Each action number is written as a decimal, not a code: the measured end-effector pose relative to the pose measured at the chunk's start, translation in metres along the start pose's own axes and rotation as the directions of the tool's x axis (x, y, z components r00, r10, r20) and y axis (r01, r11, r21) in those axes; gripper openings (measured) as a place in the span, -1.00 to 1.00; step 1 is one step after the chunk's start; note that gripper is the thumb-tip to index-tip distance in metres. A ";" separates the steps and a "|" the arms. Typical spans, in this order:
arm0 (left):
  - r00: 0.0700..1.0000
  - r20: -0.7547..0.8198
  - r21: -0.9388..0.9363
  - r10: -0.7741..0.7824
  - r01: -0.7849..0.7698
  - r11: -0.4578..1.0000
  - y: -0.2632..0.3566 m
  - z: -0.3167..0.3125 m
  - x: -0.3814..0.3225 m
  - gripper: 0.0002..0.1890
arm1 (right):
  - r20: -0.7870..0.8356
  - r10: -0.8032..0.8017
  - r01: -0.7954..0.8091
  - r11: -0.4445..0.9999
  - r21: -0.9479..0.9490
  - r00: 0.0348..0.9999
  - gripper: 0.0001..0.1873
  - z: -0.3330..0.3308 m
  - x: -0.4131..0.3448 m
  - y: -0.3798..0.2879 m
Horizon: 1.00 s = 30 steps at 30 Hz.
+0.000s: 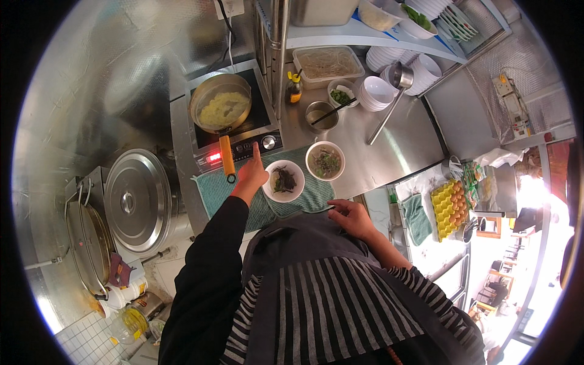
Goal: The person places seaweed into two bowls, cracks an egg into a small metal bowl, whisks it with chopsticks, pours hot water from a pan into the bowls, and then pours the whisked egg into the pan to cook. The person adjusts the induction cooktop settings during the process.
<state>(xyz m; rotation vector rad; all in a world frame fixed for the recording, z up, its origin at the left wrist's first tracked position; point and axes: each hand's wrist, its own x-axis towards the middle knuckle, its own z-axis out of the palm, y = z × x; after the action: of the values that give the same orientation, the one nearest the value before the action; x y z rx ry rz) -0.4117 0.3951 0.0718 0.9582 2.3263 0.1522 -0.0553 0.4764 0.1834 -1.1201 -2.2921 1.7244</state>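
Observation:
My left hand (253, 174) reaches over the front of an induction cooker (239, 147), its index finger extended onto the control panel beside the round knob (268, 143). A red display glows at the panel's left. On the cooker sits a frying pan (221, 102) with pale yellow food in liquid; its orange handle (226, 155) points towards me. Beside my left hand, a white bowl (284, 181) holds dark shredded food. Another white bowl (325, 160) contains soup with chopped greens. My right hand (353, 219) hovers near the counter's front edge, holding nothing, fingers loosely bent and apart.
Green towels (315, 198) lie under the bowls. Behind them stand a metal pot (322, 116) with a dark stick, a sauce bottle (294, 87), stacked white bowls (377, 93) and a ladle (388, 114). A large lidded pot (137, 200) is at left, an egg tray (443, 212) at right.

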 end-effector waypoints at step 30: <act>1.000 0.021 -0.012 0.014 -0.013 1.000 -0.018 0.011 0.014 0.24 | 0.020 0.029 -0.029 1.000 -0.002 0.999 -0.57 -0.002 -0.001 -0.007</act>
<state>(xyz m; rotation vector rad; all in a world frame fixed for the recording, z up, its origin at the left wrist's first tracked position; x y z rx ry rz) -0.4239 0.3898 0.0506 0.9654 2.2979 0.1609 -0.0573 0.4773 0.1904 -1.1471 -2.3006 1.7525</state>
